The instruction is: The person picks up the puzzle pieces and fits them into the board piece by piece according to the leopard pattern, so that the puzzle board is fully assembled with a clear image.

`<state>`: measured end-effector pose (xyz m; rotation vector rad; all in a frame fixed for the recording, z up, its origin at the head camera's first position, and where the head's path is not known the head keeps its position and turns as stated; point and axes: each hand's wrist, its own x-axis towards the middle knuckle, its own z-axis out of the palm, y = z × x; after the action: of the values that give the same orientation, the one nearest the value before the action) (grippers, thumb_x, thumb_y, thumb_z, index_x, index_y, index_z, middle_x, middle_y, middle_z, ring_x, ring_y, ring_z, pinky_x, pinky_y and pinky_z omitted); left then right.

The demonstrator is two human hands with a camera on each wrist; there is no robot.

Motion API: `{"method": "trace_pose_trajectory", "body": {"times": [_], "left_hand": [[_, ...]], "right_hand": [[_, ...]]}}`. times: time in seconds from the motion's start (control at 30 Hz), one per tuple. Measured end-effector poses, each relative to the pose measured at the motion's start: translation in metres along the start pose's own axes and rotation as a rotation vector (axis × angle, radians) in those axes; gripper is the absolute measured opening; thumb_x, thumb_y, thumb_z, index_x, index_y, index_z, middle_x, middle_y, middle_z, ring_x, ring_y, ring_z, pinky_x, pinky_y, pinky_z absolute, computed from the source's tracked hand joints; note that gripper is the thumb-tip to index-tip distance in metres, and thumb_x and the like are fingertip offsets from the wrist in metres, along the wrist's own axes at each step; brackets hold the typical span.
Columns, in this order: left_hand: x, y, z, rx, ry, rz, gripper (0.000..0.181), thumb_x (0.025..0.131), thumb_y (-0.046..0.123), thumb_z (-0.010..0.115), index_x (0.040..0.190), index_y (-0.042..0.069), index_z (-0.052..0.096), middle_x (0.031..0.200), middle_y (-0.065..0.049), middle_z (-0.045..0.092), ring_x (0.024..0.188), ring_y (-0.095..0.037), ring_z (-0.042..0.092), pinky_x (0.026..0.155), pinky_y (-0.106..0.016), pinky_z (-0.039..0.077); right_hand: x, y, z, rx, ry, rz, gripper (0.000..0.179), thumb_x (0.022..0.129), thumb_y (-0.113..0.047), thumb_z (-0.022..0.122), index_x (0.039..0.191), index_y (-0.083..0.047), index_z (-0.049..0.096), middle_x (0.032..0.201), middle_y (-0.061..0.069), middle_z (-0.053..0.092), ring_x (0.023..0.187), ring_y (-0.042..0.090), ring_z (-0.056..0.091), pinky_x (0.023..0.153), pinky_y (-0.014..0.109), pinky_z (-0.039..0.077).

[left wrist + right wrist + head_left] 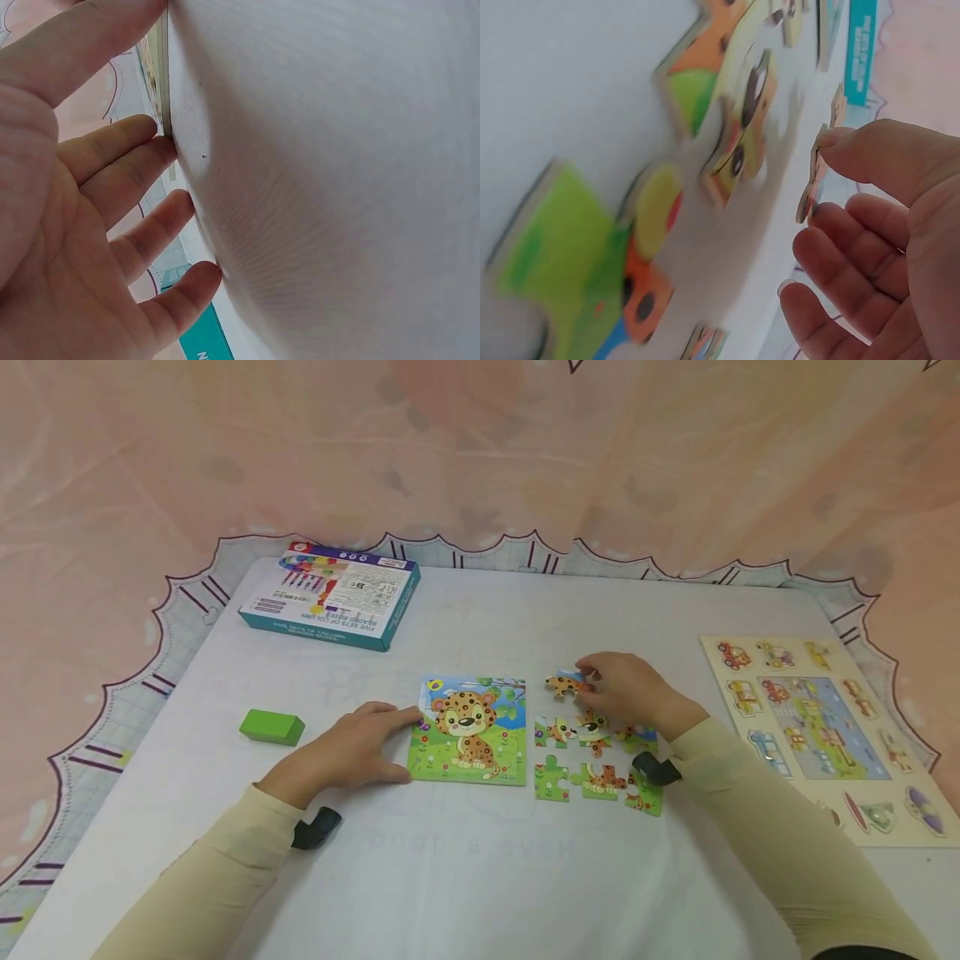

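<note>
A square leopard picture board [501, 752] lies flat on the white table. My left hand [345, 747] rests at its left edge, the thumb and index fingertips touching the board; the fingers are spread and relaxed in the left wrist view. My right hand [630, 689] pinches a spotted orange and blue puzzle piece [561, 686] between thumb and fingers, just above the table to the board's right. The right wrist view shows the same puzzle piece [814, 176] edge-on. Below it, several loose jigsaw pieces [552, 783] lie in rough rows, partly hidden by my right hand and wrist.
A green block [272, 727] sits on the left of the table. Behind it lies a flat teal and white box [330, 596] with printed text. At the right stands out a wooden vehicle puzzle board [817, 727], partly covered by my right sleeve. A patterned curtain [480, 460] hangs behind.
</note>
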<state>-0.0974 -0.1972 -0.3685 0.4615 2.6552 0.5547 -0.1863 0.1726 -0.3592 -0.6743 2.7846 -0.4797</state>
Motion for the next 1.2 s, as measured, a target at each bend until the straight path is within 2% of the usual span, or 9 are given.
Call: {"method": "trace_pose_trajectory", "body": {"times": [0.23,0.47,0.73,1.03,1.2], "left_hand": [[0.0,-0.001,0.0,0.0,-0.003,-0.009,0.082,0.078,0.03,0.087,0.15,0.014,0.049,0.147,-0.02,0.046,0.138,-0.041,0.037,0.106,-0.061,0.036],[0.0,-0.001,0.001,0.0,-0.004,-0.014,0.082,0.078,0.03,0.086,0.149,0.015,0.049,0.147,-0.02,0.046,0.138,-0.041,0.037,0.106,-0.061,0.036],[0.001,-0.001,0.001,0.003,-0.002,-0.008,0.081,0.078,0.029,0.087,0.149,0.014,0.05,0.146,-0.019,0.048,0.138,-0.041,0.037,0.106,-0.061,0.036],[0.001,0.001,0.0,-0.001,-0.003,-0.022,0.082,0.078,0.029,0.087,0.149,0.014,0.049,0.146,-0.02,0.047,0.138,-0.041,0.037,0.107,-0.06,0.036],[0.0,0.002,0.0,-0.005,-0.007,-0.024,0.082,0.078,0.029,0.087,0.15,0.013,0.049,0.147,-0.02,0.047,0.138,-0.041,0.037,0.108,-0.059,0.035]], "right_hand": [[0.006,-0.014,0.002,0.031,-0.022,-0.019,0.049,0.093,-0.02,0.069,0.133,0.005,0.058,0.118,0.016,0.067,0.104,0.03,0.063,0.095,0.048,0.049],[0.013,-0.023,0.006,0.023,-0.005,-0.079,0.048,0.092,-0.018,0.068,0.132,0.006,0.059,0.118,0.016,0.067,0.102,0.028,0.065,0.095,0.047,0.049],[0.019,-0.038,0.011,0.051,-0.028,-0.102,0.049,0.092,-0.019,0.067,0.134,0.005,0.058,0.118,0.014,0.067,0.103,0.026,0.065,0.095,0.046,0.049],[0.026,-0.054,0.017,-0.022,-0.029,-0.155,0.048,0.094,-0.019,0.068,0.133,0.005,0.058,0.117,0.014,0.067,0.103,0.026,0.065,0.097,0.045,0.049],[0.029,-0.062,0.02,-0.018,-0.036,-0.169,0.047,0.093,-0.019,0.068,0.133,0.005,0.058,0.115,0.014,0.067,0.103,0.026,0.065,0.098,0.045,0.048]]}}
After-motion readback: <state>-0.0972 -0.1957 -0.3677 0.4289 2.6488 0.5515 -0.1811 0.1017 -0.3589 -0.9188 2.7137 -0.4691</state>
